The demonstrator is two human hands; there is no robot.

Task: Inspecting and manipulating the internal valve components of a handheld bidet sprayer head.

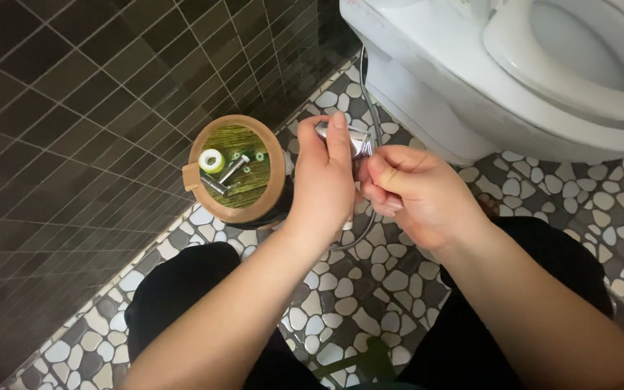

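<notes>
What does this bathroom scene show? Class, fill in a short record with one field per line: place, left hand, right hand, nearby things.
place: pebble-tiled floor beside a white toilet
left hand: left hand holds a shiny metal fitting
right hand: right hand pinches at the fitting's end
hose: flexible metal hose runs up behind the fitting
nearby: round wooden stool bearing a white tape roll and a metal part

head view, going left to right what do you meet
dark tiled wall → round stool with small parts on top → left hand → right hand → white toilet
</notes>
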